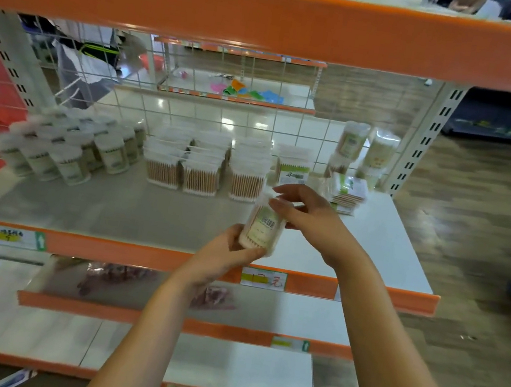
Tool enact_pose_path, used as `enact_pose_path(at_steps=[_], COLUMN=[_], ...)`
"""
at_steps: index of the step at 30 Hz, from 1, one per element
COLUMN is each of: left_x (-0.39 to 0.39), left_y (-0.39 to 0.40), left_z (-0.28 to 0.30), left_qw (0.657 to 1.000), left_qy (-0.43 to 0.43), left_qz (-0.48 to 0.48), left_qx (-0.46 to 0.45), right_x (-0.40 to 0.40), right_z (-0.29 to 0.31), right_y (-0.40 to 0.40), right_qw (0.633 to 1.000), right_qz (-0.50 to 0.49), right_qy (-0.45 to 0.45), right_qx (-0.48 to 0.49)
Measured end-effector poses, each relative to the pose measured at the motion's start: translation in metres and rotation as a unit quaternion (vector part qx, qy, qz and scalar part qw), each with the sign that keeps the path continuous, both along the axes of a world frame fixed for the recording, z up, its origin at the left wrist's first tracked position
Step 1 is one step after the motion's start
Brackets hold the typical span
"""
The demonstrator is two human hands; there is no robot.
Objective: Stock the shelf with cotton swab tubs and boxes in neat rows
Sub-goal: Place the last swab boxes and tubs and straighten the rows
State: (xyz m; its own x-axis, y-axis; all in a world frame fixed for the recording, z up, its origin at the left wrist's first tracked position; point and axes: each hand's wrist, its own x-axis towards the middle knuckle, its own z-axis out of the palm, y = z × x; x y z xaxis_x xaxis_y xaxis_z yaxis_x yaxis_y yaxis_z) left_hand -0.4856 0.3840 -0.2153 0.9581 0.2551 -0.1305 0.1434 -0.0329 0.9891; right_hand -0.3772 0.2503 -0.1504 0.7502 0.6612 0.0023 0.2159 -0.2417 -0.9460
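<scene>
The left hand [225, 255] grips the bottom of a cotton swab tub [263, 226], tilted above the shelf [112, 208] front. The right hand [307, 216] pinches its top. Behind stand rows of swab boxes [205, 166] and tubs [72, 146].

Orange shelf edge [145, 256], white wire grid [193, 111], barcoded clear tub [262, 227]

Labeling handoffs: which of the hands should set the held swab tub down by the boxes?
Probably left. The left hand grips the tub round its base; the right hand only pinches its top. The single box stands straight behind, so the left can likely carry it there alone.
</scene>
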Motion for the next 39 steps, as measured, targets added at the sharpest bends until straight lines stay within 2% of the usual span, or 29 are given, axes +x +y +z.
enact_pose_path(at_steps=[6, 13, 16, 19, 22, 28, 34, 39], left_x=[0.004, 0.014, 0.017, 0.017, 0.016, 0.002, -0.018, -0.029], left_y=[0.019, 0.027, 0.021, 0.015, 0.013, 0.015, 0.022, 0.032], left_z=[0.011, 0.031, 0.035, 0.042, 0.049, 0.057, 0.055, 0.048], left_qw=[0.991, 0.992, 0.996, 0.994, 0.983, 0.958, 0.946, 0.937], left_qy=[-0.056, -0.087, -0.079, -0.067, -0.048, -0.005, 0.030, 0.055], left_qz=[0.088, 0.068, 0.048, 0.032, 0.021, 0.048, 0.120, 0.182], left_qx=[-0.089, -0.066, -0.018, 0.076, 0.176, 0.283, 0.299, 0.293], right_x=[0.004, -0.010, -0.017, -0.019, -0.016, -0.012, -0.012, -0.011], right_z=[-0.007, -0.027, -0.034, -0.037, -0.040, -0.049, -0.063, -0.074], right_y=[-0.009, -0.010, -0.007, -0.007, -0.006, 0.004, 0.023, 0.033], right_qw=[0.993, 0.996, 0.995, 0.995, 0.994, 0.990, 0.982, 0.967], right_qz=[-0.006, 0.061, 0.072, 0.080, 0.089, 0.122, 0.159, 0.171], right_qy=[0.095, 0.058, 0.039, 0.031, 0.026, -0.012, -0.071, -0.141], right_qx=[0.066, -0.024, -0.051, -0.059, -0.060, -0.070, -0.080, -0.126])
